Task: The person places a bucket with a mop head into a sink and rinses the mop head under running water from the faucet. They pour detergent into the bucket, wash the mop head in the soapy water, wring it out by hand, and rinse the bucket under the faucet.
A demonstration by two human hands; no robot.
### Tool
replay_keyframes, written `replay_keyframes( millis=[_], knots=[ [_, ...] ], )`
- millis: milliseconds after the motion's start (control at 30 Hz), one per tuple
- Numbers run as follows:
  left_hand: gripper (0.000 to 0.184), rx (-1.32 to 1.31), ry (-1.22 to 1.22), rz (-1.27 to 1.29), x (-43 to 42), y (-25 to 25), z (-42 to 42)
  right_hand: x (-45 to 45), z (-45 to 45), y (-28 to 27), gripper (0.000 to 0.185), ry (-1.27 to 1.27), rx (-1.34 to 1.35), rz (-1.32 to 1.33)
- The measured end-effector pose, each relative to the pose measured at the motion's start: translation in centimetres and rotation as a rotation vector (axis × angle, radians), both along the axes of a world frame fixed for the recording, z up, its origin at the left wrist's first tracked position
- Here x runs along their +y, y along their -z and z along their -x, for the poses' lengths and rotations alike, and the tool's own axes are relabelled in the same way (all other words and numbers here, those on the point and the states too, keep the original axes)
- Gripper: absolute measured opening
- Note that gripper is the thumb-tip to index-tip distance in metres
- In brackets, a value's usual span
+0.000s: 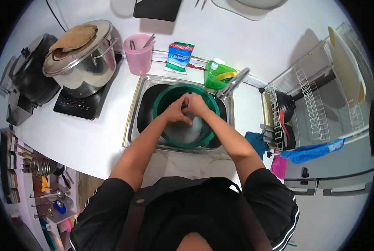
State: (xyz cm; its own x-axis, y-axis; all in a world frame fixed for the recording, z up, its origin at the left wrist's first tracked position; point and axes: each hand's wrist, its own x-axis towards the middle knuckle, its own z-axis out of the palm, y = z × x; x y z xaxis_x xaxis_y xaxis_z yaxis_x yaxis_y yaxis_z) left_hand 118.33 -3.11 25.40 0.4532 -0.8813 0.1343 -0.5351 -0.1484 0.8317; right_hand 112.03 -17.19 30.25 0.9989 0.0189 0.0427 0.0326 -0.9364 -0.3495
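Note:
Both hands are together inside a green basin (157, 109), which sits in the metal sink (133, 121). My left hand (176, 112) is curled, its thumb apart and its fingertips against my right hand (195, 104). The fingers of my right hand are bent inward and touch the left ones; what they hold, if anything, is hidden. Whitish, cloudy water (185, 131) shows below them in the basin. The faucet (234, 83) rises at the sink's back right corner.
A pink cup (137, 56), a Champion packet (179, 57) and a green caddy (214, 75) with a bottle line the back. Left stand a steel pot (84, 62) on a cooktop (76, 103) and a black pot (34, 69). A dish rack (310, 102) stands right.

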Motion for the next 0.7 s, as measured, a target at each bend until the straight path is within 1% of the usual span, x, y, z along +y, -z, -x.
replay_keyframes(
  millis=[67, 100, 133, 167, 200, 233, 267, 300, 333, 367, 400, 433, 467, 500, 533, 567, 633, 667, 700],
  knots=[
    [0.089, 0.264, -0.08, 0.16, -0.7, -1.7, 0.9, 0.7, 0.3, -2.7, 0.032, 0.063, -0.118, -0.087],
    [0.074, 0.37, 0.051, 0.288, -1.8, 0.9, -0.1, 0.8, 0.4, -4.1, 0.032, 0.074, -0.126, -0.084],
    [0.074, 0.366, 0.062, 0.285, -1.8, 0.4, -0.6, 1.1, 0.5, -5.5, 0.031, 0.084, -0.173, -0.145],
    [0.068, 0.272, 0.128, 0.287, -1.7, -0.3, -1.0, 1.2, 0.8, -6.0, 0.029, 0.093, -0.222, -0.208],
    [0.061, 0.178, 0.193, 0.289, -1.6, -0.8, -0.9, 1.4, 1.3, -6.2, 0.029, 0.104, -0.228, -0.21],
    [0.052, -0.091, -0.022, 0.398, -1.7, -1.6, -0.4, 1.4, 1.5, -6.2, 0.031, 0.134, -0.274, -0.421],
    [0.052, -0.099, -0.016, 0.4, -1.7, -2.4, 0.2, 1.4, 1.6, -6.4, 0.033, 0.157, -0.32, -0.632],
    [0.048, 0.069, -0.087, 0.437, -1.5, -3.0, 1.0, 1.2, 2.2, -6.5, 0.056, 0.268, -0.173, -0.866],
    [0.044, 0.236, -0.158, 0.473, -1.4, -4.0, 1.5, 1.0, 2.9, -6.3, 0.056, 0.265, -0.183, -0.864],
    [0.044, 0.229, -0.155, 0.473, -1.8, -2.8, 0.9, 0.8, 3.9, -5.7, 0.073, 0.236, -0.211, -0.674],
    [0.042, 0.242, -0.243, 0.465, -2.2, -1.1, 0.6, 1.0, 4.8, -4.6, 0.09, 0.211, -0.236, -0.487],
    [0.041, 0.254, -0.331, 0.457, -2.4, 0.0, 0.3, 1.4, 5.4, -3.3, 0.117, 0.176, -0.147, -0.457],
    [0.041, 0.251, -0.325, 0.45, -2.3, -0.6, 0.8, 2.1, 5.5, -1.4, 0.113, 0.113, -0.238, -0.391],
    [0.039, 0.371, -0.346, 0.499, -2.6, -1.1, 1.7, 2.2, 5.5, 0.0, 0.102, 0.142, -0.292, -0.482],
    [0.038, 0.494, -0.368, 0.548, -2.7, -1.9, 2.7, 2.7, 5.6, 0.1, 0.09, 0.17, -0.343, -0.57],
    [0.038, 0.498, -0.363, 0.545, -2.4, -2.8, 3.3, 2.5, 5.5, 0.8, 0.09, 0.177, -0.343, -0.57],
    [0.036, 0.248, -0.559, 0.211, -1.7, -4.1, 3.7, 2.4, 4.8, 1.6, 0.06, 0.116, -0.321, -0.308],
    [0.036, 0.242, -0.554, 0.21, -1.8, -3.6, 3.4, 2.6, 4.5, 2.0, 0.06, 0.12, -0.327, -0.31],
    [0.039, 0.3, -0.554, 0.233, -2.1, -3.0, 3.1, 2.7, 4.2, 2.3, 0.049, 0.185, -0.339, -0.317]
  ],
)
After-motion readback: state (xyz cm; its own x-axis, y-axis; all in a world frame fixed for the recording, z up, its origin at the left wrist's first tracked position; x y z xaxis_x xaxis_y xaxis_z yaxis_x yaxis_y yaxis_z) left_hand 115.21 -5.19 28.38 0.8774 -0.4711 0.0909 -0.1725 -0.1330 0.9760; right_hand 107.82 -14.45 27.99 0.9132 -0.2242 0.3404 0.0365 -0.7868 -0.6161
